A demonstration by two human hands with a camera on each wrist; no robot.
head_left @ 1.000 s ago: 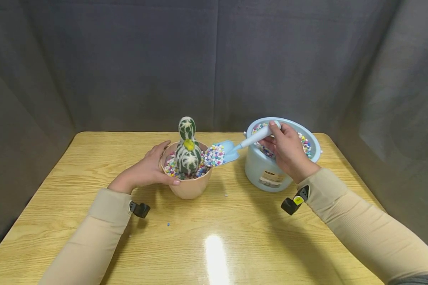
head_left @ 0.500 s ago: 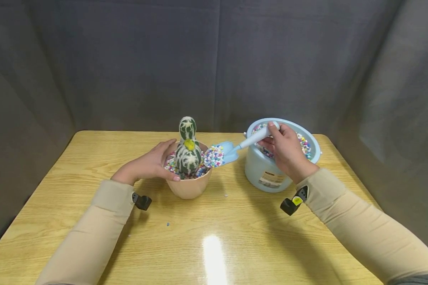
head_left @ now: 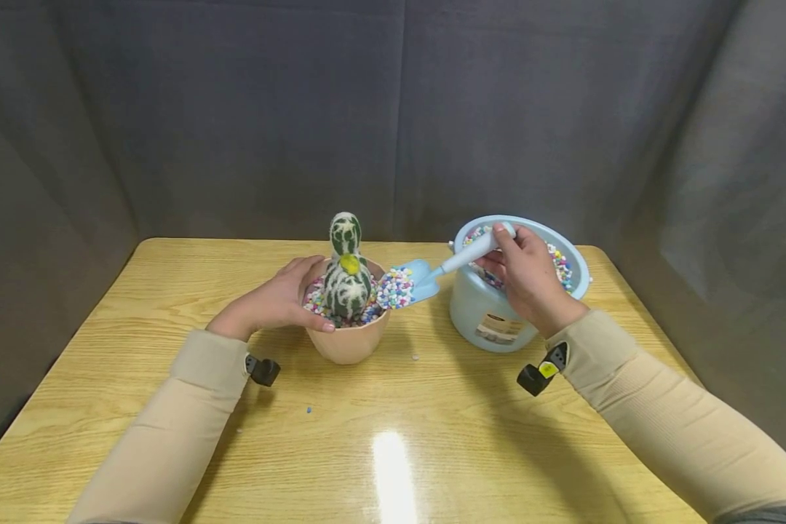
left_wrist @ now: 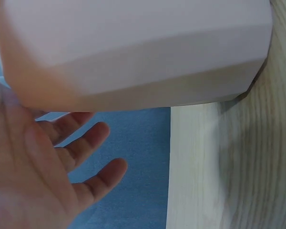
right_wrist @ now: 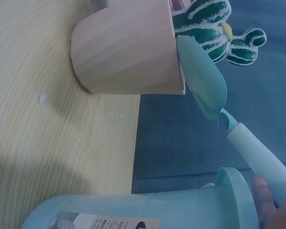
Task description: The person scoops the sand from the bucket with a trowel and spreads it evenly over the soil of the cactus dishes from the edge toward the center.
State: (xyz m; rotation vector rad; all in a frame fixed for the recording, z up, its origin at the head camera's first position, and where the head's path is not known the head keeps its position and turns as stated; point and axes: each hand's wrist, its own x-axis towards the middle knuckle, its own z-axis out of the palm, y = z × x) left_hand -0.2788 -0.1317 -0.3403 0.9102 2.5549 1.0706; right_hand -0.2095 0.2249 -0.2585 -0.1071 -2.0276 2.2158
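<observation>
A green-and-white striped toy cactus with a yellow flower (head_left: 348,287) stands in a peach plant pot (head_left: 346,346) among multicoloured pebbles. My left hand (head_left: 271,300) holds the pot's left side, thumb along the front rim; in the left wrist view its other fingers (left_wrist: 102,179) spread below the pot (left_wrist: 133,52). In my right hand (head_left: 530,273) is the handle of a light-blue hand trowel (head_left: 426,282). Pebbles (head_left: 395,289) fill the blade, whose tip overlaps the pot's right rim. The right wrist view shows the blade's underside (right_wrist: 202,78) tilted at the rim.
A light-blue bucket (head_left: 468,309) with pebbles (head_left: 561,268) inside stands to the right, under my right hand. A few stray pebbles (head_left: 309,410) lie on the wooden table (head_left: 327,466). Dark grey cloth (head_left: 268,124) hangs behind and at both sides.
My left hand has shifted slightly right along the pot's rim. The trowel and my right hand stay nearly where they were, with the pebbles still on the blade.
</observation>
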